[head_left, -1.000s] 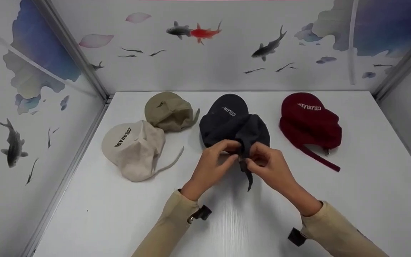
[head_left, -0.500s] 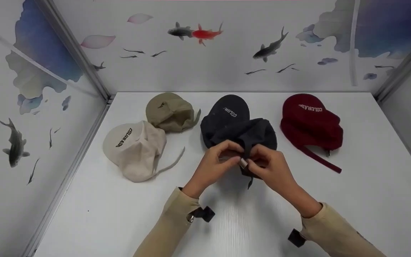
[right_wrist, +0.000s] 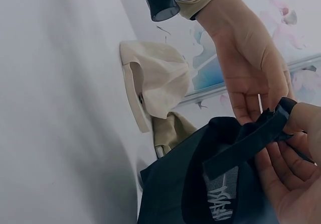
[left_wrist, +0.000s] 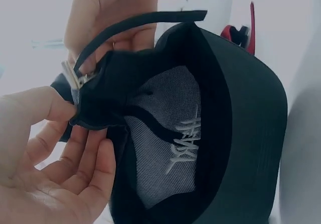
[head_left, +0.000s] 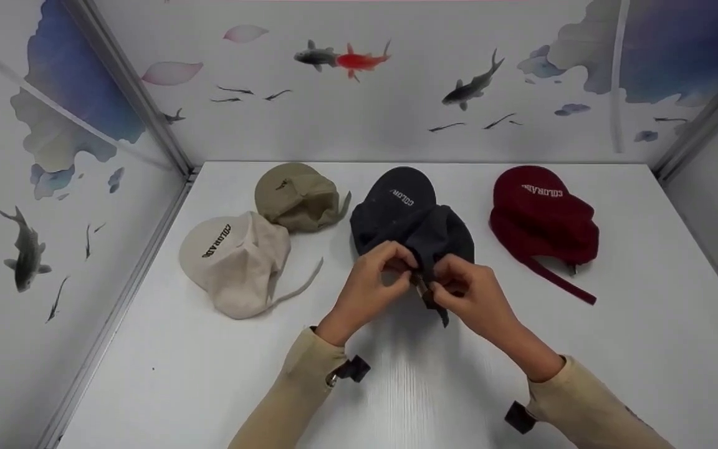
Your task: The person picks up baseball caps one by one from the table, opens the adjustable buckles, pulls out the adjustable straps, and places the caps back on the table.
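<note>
A dark navy cap point(head_left: 399, 209) with white lettering lies at the middle of the table, its back raised toward me. My left hand point(head_left: 371, 280) pinches the cap's back edge beside a small metal buckle point(left_wrist: 73, 77). From the other side, my right hand point(head_left: 476, 290) pinches the cloth strap by the buckle. In the left wrist view the strap point(left_wrist: 145, 19) arches over the cap's opening with its end free. The right wrist view shows the strap end point(right_wrist: 241, 151) hanging from between my right thumb and fingers. The fingertips partly hide how the strap sits in the buckle.
A cream cap point(head_left: 234, 265) and an olive cap point(head_left: 296, 196) lie at the left, close together. At the right is a dark red cap point(head_left: 543, 212) with its strap stretched toward me. They share a white table point(head_left: 209, 380) bounded by printed panels.
The cap's back has shifted, first right, then slightly left again. The buckle has tilted, and the strap's end has swung a little to the right. Both hands stay near the same spot.
</note>
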Motion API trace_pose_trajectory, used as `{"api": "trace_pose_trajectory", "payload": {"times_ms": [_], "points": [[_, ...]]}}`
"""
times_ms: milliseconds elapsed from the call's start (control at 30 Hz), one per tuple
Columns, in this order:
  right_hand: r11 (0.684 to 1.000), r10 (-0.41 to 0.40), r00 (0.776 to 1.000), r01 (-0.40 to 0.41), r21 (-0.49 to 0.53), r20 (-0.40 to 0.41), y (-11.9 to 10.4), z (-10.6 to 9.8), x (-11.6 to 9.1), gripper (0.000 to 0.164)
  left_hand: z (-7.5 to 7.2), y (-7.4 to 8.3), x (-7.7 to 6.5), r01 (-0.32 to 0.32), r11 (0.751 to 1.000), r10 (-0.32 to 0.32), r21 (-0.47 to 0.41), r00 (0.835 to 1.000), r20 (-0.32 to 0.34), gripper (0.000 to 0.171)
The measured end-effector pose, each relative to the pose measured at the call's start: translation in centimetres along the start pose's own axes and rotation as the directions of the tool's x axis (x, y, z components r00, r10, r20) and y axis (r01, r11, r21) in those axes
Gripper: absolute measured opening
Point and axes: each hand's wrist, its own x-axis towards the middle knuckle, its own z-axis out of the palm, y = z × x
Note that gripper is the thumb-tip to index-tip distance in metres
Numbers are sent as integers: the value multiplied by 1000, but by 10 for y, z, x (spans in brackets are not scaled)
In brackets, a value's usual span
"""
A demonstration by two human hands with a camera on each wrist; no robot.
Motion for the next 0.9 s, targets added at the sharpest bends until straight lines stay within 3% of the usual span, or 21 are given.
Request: {"api": "trace_pose_trajectory", "payload": {"times_ms": [433,900], "points": [[1000,0,999,0,-10,43,-3,-6,-3,17,-11,-10,1,-9,997,15,73,997,-74,13],[999,4,996,-1,-36,86,-4,-15,-6,18,-26,-14,3,-21,990,36,143,994,-101,15]]}}
